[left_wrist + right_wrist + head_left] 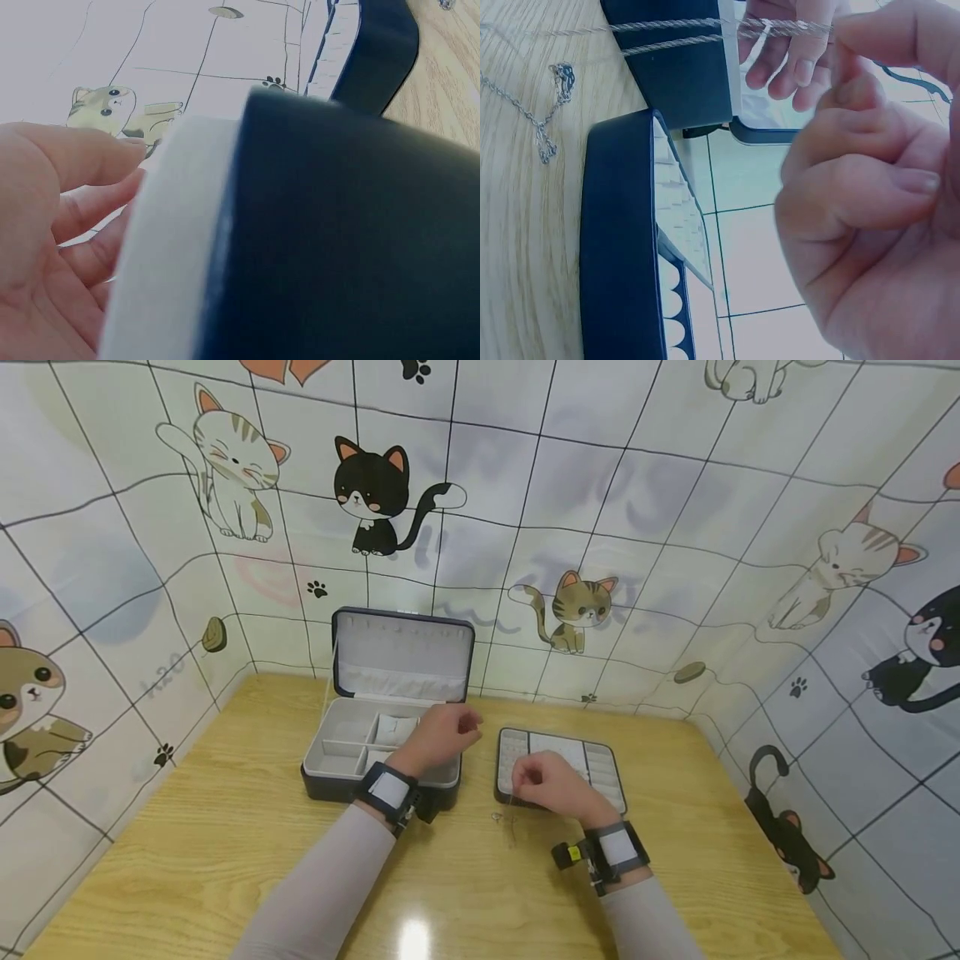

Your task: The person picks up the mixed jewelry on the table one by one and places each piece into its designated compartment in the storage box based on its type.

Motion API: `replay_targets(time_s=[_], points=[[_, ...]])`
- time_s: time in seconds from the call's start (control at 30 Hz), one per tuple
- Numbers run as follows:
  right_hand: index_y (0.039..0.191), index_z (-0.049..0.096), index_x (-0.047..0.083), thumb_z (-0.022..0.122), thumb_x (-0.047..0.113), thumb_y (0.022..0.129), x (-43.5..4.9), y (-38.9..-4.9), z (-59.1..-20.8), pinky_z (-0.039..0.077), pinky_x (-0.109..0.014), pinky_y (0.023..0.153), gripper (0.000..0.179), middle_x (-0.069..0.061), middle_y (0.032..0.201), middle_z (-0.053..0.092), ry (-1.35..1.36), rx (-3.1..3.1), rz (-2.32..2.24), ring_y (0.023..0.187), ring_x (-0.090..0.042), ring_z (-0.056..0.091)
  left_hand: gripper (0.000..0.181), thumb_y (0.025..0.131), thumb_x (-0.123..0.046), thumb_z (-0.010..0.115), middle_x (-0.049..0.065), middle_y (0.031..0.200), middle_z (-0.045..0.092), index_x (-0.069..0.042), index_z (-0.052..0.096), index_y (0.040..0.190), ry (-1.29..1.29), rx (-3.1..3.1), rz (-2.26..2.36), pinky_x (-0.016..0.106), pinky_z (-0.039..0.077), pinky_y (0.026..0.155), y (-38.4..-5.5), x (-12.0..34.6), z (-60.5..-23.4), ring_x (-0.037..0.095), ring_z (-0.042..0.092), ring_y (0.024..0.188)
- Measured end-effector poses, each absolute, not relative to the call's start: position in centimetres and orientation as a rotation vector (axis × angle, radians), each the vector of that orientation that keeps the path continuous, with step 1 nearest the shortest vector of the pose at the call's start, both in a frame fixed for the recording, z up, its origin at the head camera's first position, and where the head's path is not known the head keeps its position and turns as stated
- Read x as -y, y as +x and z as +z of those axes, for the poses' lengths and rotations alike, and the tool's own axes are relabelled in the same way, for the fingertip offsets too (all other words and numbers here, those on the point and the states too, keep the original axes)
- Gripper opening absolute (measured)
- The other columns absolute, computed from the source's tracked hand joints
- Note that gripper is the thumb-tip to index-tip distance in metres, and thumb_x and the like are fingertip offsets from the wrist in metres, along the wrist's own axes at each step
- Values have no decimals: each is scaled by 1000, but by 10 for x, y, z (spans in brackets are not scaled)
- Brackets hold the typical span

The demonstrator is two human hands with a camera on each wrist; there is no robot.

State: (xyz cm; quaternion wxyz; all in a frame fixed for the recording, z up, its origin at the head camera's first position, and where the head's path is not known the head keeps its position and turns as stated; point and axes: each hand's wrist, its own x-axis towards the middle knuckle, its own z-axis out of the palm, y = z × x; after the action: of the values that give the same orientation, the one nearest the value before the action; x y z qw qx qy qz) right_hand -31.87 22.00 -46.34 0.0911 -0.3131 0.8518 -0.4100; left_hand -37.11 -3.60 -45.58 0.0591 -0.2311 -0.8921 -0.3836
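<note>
My right hand [553, 785] pinches a twisted silver chain necklace [667, 31] between thumb and forefinger, its strands hanging toward the table. This hand is in front of the jewelry tray [504, 794], hiding part of its near edge. My left hand [441, 737] hovers over the right part of the open jewelry box [333, 787], its fingers loosely bent and holding nothing. In the left wrist view its fingertips are beside the box's pale inner rim [180, 210]. Another thin silver chain [536, 120] lies on the table below the right hand.
The box's padded lid [401, 652] stands upright at the back, against the cat-print wall covering [480, 535]. A small white cushion [393, 729] sits in one compartment. Wooden table [187, 827] surrounds both containers.
</note>
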Motion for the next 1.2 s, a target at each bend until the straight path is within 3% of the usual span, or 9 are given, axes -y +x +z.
replay_targets(time_s=[0.23,0.63,0.93,1.2], points=[[82,66,13,65,-3,88,-216,-314,-462,44,-22,60,17,5,70,53,-934,-2589,-1371,62,-5,49,16,97,-21,74,1,101,77,-11,78,110,-809,2717,-1089,35,58,84,-362,28,-449,15,69,94],[85,64,6,63,-4,93,-206,-305,-455,42,-23,62,13,1,77,55,-824,-2592,-1674,66,-7,47,17,85,-6,77,-7,95,76,-13,80,100,-1367,2796,-1016,24,56,80,-348,7,-447,6,67,87],[86,64,3,62,-3,96,-205,-306,-456,44,-25,64,11,0,80,56,-804,-2568,-1728,70,-10,49,25,76,5,78,-8,91,77,-14,81,93,-1421,2881,-997,22,56,76,-343,-6,-459,5,66,82],[87,62,2,61,-3,96,-204,-304,-450,45,-25,64,11,0,80,57,-809,-2514,-1824,70,-11,50,14,81,0,81,-11,78,70,-12,81,87,-1416,2902,-872,20,51,70,-339,-11,-464,5,58,73]])
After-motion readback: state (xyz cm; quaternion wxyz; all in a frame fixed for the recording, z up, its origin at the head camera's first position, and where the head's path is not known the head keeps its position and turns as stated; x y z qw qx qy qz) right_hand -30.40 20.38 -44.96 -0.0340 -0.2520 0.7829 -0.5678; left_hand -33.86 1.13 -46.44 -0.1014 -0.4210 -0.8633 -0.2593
